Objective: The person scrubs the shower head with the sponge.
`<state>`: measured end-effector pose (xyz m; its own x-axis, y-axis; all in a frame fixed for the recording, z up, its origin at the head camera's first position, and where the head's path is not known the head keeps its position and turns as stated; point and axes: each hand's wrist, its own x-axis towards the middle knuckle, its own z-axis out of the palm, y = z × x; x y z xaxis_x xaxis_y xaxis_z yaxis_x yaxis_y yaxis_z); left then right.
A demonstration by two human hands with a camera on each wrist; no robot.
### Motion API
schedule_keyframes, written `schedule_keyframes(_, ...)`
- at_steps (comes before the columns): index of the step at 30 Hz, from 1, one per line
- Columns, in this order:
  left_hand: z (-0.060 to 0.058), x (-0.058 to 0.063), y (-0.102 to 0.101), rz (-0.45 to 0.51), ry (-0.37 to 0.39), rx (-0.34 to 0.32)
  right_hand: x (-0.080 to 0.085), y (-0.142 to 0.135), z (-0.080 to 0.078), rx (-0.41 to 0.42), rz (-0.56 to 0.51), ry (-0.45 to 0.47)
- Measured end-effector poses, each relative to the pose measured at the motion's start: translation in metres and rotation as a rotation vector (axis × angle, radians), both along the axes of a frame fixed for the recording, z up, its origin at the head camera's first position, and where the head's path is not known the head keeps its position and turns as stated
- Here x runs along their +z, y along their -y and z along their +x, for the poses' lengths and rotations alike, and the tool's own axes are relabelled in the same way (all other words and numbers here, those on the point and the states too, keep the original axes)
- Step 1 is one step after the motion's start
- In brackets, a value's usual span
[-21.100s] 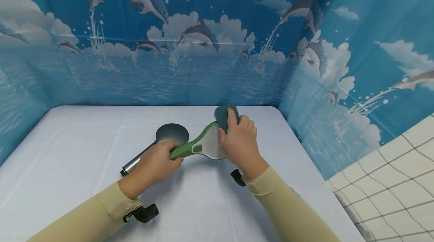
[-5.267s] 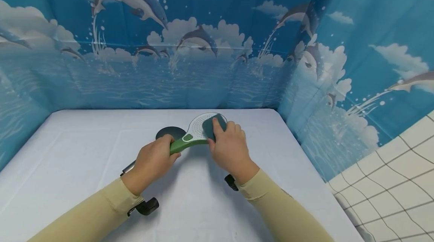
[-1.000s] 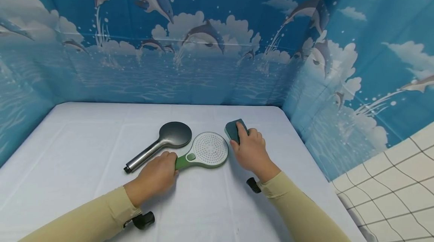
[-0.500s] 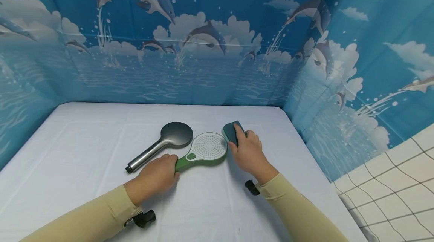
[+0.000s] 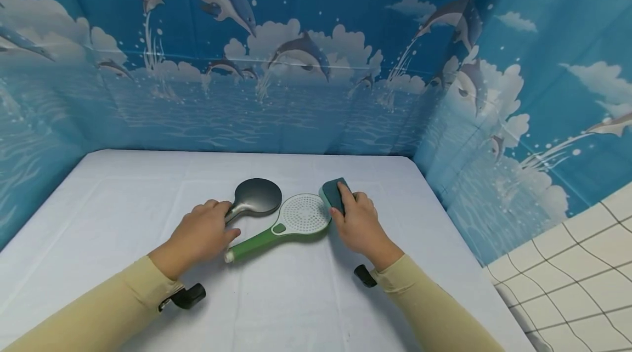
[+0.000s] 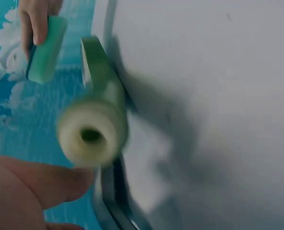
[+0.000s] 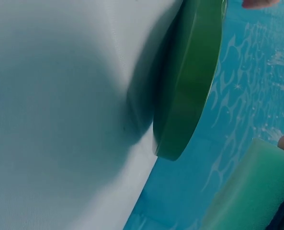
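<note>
A green-handled shower head (image 5: 304, 214) with a white perforated face lies face up on the white table. Behind and left of it is a dark grey shower head (image 5: 258, 196), whose metal handle is mostly covered by my left hand (image 5: 199, 234). That hand is spread above this handle, thumb held apart and pointing toward the green handle's end. The left wrist view shows the thumb (image 6: 60, 184) just beside the green handle's hollow end (image 6: 91, 134). My right hand (image 5: 362, 226) grips a two-layer sponge (image 5: 332, 196), dark on top and light green below, at the green shower head's right rim.
The white-covered table (image 5: 276, 308) is bounded at the back and sides by a blue dolphin-print curtain (image 5: 237, 111). White tiles (image 5: 573, 275) show at the right. A black wrist camera mount (image 5: 188, 296) sits under my left sleeve, another (image 5: 364, 275) under the right.
My left hand has let go of the green shower head's handle and shifted left, over the grey one's handle. My right hand with the sponge has moved slightly left, closer to the green shower head.
</note>
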<state>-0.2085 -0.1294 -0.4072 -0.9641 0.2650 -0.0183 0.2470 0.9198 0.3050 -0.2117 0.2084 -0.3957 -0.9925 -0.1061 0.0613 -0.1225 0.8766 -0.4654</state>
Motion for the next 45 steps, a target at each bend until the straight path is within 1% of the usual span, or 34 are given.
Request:
schedule_keyframes(3,-0.005,-0.003,0.012,-0.018,0.067,0.018,-0.001,0.0,0.0,-0.003,0.001,0.002)
schedule_keyframes(5,-0.007,-0.006,0.018,-0.011,0.106,0.018,-0.001,0.001,0.001,-0.004,-0.004,0.005)
schedule_keyframes(9,-0.012,-0.014,0.025,0.027,0.149,0.014,-0.002,0.001,0.001,0.002,-0.006,0.002)
schedule_keyframes(15,-0.017,-0.023,0.03,0.053,0.15,-0.006,-0.003,0.0,0.002,0.007,-0.008,0.006)
schedule_keyframes(20,-0.019,-0.024,0.033,0.075,0.146,-0.015,-0.003,0.001,0.001,0.007,-0.005,0.012)
schedule_keyframes(26,-0.024,-0.025,0.036,0.156,0.165,0.005,-0.004,0.002,0.002,0.01,-0.005,0.019)
schedule_keyframes(31,-0.027,-0.026,0.037,0.202,0.185,0.004,-0.003,0.002,0.003,0.014,-0.002,0.012)
schedule_keyframes(34,-0.027,-0.026,0.037,0.223,0.181,0.005,-0.003,0.003,0.004,0.017,0.0,0.014)
schedule_keyframes(40,-0.026,-0.023,0.036,0.243,0.125,0.014,-0.003,0.003,0.004,0.02,-0.004,0.006)
schedule_keyframes(45,-0.022,-0.016,0.031,0.274,0.062,0.019,-0.001,0.004,0.004,0.031,-0.015,-0.019)
